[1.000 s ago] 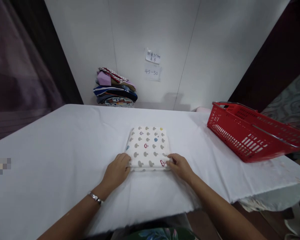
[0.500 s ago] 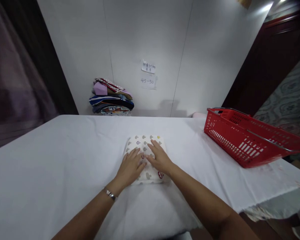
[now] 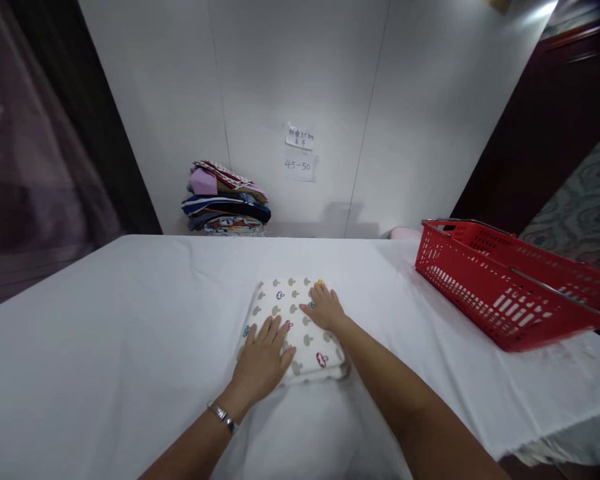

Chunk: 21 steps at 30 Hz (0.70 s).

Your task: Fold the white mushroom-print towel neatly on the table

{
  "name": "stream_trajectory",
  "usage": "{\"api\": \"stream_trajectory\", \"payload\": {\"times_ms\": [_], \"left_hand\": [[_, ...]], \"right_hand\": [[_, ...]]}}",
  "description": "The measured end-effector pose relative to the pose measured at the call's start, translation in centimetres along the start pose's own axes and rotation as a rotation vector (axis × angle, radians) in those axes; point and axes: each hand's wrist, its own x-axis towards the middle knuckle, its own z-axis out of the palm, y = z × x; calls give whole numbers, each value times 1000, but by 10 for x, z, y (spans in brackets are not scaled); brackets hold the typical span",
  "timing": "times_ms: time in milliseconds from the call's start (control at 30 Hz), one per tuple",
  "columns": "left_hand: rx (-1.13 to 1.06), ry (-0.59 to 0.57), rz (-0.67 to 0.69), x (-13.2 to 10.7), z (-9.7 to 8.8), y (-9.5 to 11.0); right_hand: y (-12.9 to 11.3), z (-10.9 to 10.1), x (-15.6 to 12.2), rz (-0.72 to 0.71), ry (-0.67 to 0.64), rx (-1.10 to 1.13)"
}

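Folded cloth (image 3: 310,341) lies mid-counter (image 3: 105,333), toward near edge. Left hand (image 3: 263,357) flat on its near-left part, right hand (image 3: 325,308) on far-right corner. Grip of both wide, clasping nothing; spread palms likely press folds flat. Red basket (image 3: 500,300) at right edge.

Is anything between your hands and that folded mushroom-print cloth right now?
Nothing visible. The left hand lies flat on the near left of the folded cloth, the right hand on its far right; both touch it directly.
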Motion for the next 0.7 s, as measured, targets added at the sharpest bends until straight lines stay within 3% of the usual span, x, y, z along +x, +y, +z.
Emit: {"api": "stream_trajectory", "payload": {"times_ms": [100,200,333,400,500,567,700], "left_hand": [[-3,-9,-3,0,0,1],[-21,-15,-7,-1,1,-1],[-92,-34,-40,-1,-6,-2],[-155,-26,-75,7,-16,3],[-276,-21,-87,32,-32,23],[-371,-86,-116,56,-36,43],[-430,-241,-237,104,-22,77]], "right_hand": [[9,5,9,3,27,101],[22,1,9,33,120,421],[46,-11,-13,320,332,847],[54,-12,-31,434,369,976],[56,-5,-55,511,309,1059],[52,0,-62,529,259,1100],[47,4,-63,502,184,1148]]}}
